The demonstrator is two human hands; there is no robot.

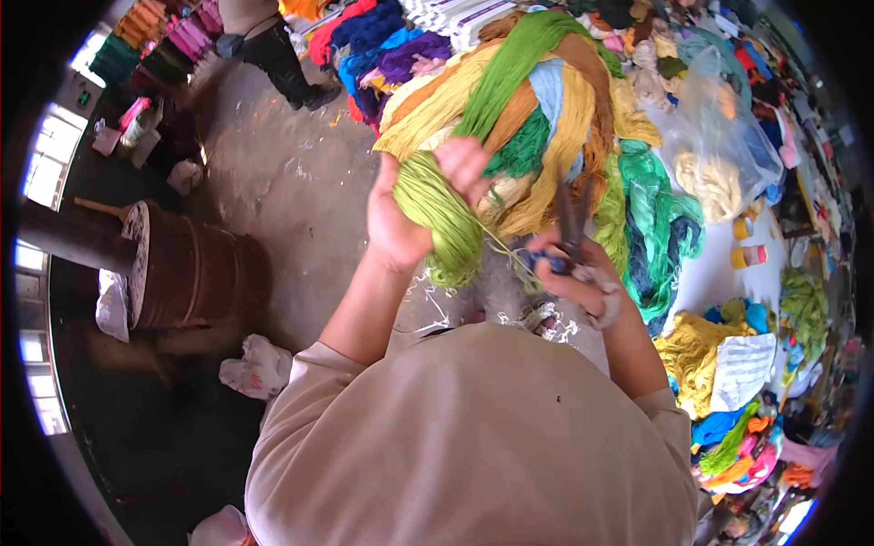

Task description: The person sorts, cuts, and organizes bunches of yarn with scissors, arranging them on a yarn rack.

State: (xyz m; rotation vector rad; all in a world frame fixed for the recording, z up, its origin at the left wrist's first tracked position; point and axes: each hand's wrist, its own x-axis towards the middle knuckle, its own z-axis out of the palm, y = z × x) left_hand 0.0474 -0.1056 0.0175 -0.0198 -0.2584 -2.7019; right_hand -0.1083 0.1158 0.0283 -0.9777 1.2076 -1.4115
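Observation:
A lime-green skein of yarn lies across the palm of my left hand, its fingers curled around the far side and a little blurred. My right hand grips a pair of scissors by the handles, blades pointing away from me. From the skein a thin green strand runs across to my right hand. Just beyond both hands, a large heap of yarn hanks in yellow, brown, green and light blue is draped.
Shiny green yarn hangs right of the heap, near a clear plastic bag of cream yarn. A rusty barrel with a pipe stands left on the concrete floor. Another person stands at the back. White thread scraps lie near my feet.

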